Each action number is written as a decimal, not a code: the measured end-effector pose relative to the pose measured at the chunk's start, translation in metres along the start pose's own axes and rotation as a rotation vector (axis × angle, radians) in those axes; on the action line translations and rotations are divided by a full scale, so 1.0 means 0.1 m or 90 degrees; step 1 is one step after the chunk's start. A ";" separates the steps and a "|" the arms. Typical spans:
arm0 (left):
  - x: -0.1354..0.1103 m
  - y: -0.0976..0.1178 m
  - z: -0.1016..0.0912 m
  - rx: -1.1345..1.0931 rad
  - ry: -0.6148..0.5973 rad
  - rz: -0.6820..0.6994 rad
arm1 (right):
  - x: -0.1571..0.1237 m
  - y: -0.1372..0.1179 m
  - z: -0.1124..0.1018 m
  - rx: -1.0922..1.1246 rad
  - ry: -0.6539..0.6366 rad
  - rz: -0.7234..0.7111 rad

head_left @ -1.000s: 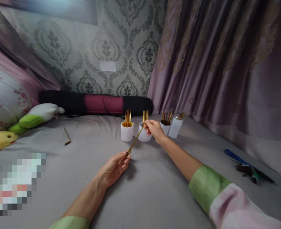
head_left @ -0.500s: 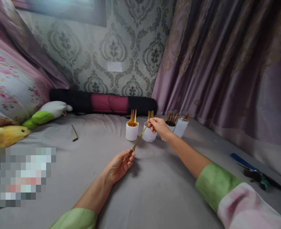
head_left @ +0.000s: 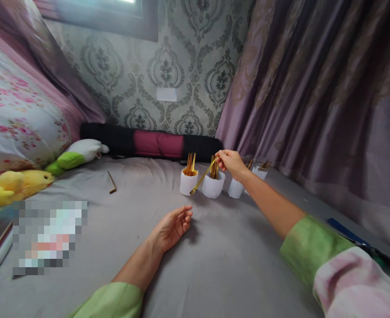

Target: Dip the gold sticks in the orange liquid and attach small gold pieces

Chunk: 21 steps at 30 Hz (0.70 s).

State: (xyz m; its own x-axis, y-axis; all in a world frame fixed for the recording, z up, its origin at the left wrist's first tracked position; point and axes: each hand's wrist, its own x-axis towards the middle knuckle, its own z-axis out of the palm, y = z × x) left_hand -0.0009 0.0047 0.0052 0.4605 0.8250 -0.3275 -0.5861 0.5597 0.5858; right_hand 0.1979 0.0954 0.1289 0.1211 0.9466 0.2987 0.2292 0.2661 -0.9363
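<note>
My right hand [head_left: 230, 163] pinches a slim gold-coloured utensil [head_left: 202, 176] near its top end. The utensil slants down to the left, its wider lower end in front of a white cup [head_left: 189, 184] holding several upright gold sticks. Just below my right hand stands a second white cup [head_left: 212, 187] with more gold sticks. Behind the right wrist, a third white cup [head_left: 236, 188] and a white jar [head_left: 260, 170] are partly hidden. Nearer to me, my left hand [head_left: 174, 227] rests low over the grey sheet, loosely curled, fingers apart and holding nothing.
On the grey sheet [head_left: 142, 265] at left lies a thin brass-coloured stick [head_left: 111, 182] with a bent end. Plush toys [head_left: 32, 182] and a blurred-out item [head_left: 49, 240] are farther left. A black and maroon bolster [head_left: 158, 143] lines the wall. Blue and dark tools [head_left: 350, 234] lie at right.
My left hand has let go of the utensil's lower end. My right hand has raised it slightly, and its lower end now hangs by the cups. The view has shifted a little.
</note>
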 end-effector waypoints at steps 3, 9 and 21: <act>0.00 0.00 0.00 -0.004 -0.003 -0.001 | 0.08 -0.07 -0.03 -0.011 0.017 -0.016; -0.01 0.01 -0.01 -0.015 -0.004 -0.004 | 0.23 -0.18 -0.05 -0.040 0.062 -0.037; 0.00 0.01 -0.03 -0.022 -0.010 -0.002 | 0.45 -0.21 -0.01 -0.101 0.105 -0.103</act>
State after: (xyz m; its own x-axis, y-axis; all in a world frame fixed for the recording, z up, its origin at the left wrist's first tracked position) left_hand -0.0030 0.0055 0.0036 0.4720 0.8225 -0.3175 -0.6078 0.5644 0.5586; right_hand 0.1993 0.1326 0.1619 0.2230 0.8486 0.4797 0.4047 0.3671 -0.8375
